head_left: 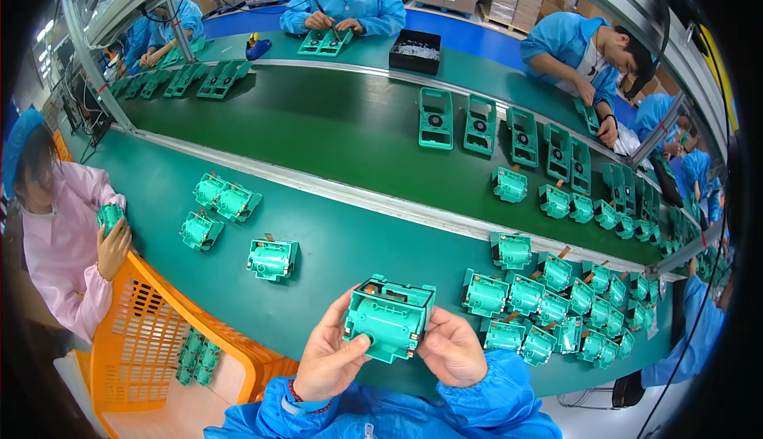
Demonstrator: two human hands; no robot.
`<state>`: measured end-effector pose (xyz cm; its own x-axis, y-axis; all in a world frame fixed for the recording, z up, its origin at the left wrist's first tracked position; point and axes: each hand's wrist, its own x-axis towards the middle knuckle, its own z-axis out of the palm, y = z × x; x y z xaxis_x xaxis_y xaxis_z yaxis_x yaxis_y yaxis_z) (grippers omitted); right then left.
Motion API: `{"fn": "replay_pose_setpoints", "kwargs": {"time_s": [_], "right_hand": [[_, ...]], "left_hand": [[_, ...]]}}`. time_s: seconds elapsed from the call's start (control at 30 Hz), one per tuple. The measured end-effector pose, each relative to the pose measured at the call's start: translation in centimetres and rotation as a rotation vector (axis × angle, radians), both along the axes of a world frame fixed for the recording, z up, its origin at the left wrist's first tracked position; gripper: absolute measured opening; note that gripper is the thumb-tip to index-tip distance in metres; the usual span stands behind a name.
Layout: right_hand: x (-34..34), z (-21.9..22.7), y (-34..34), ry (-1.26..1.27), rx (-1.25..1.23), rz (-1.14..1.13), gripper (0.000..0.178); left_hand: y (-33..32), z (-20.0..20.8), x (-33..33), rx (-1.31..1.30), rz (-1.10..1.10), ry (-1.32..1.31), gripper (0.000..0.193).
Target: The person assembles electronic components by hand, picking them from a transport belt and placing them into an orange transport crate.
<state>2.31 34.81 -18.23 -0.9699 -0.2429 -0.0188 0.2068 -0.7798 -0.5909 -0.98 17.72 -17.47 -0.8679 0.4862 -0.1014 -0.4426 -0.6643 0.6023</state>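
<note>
Between my two hands, just above the near edge of the bench, is a teal plastic housing (385, 324) with a boxy open top and a rounded front. My left hand (334, 351) grips its left side, the thumb pressed on the front face. On the opposite side my right hand (453, 350) holds the housing's right end, its fingers partly hidden behind it. A similar single housing (272, 259) rests on the bench just beyond my left hand. To my right lies a dense group of such housings (552, 308), some with brown flat strips sticking up.
More housings (226, 197) lie at the left on the green bench (350, 224). An orange crate (151, 336) stands at my left, beside a person in pink (67, 232). Beyond a metal rail, a conveyor (318, 133) carries teal panels (435, 119). Co-workers in blue sit across.
</note>
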Motion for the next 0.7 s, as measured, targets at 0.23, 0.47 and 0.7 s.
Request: {"fn": "replay_pose_setpoints", "kwargs": {"time_s": [0.23,0.47,0.7], "right_hand": [[0.0,2.1,-1.5,-0.047,0.198,-0.188,0.025],[1.0,3.5,-2.1,0.311,0.881,-0.385,0.021],[1.6,3.1,-2.0,0.399,0.885,-0.808,0.014]], "left_hand": [[0.1,-0.5,1.0,-0.238,-0.049,0.178,0.07],[-0.1,-0.9,0.5,0.123,-0.141,-0.123,0.065],[-0.4,-2.4,0.9,0.698,-0.232,-0.611,0.065]]}}
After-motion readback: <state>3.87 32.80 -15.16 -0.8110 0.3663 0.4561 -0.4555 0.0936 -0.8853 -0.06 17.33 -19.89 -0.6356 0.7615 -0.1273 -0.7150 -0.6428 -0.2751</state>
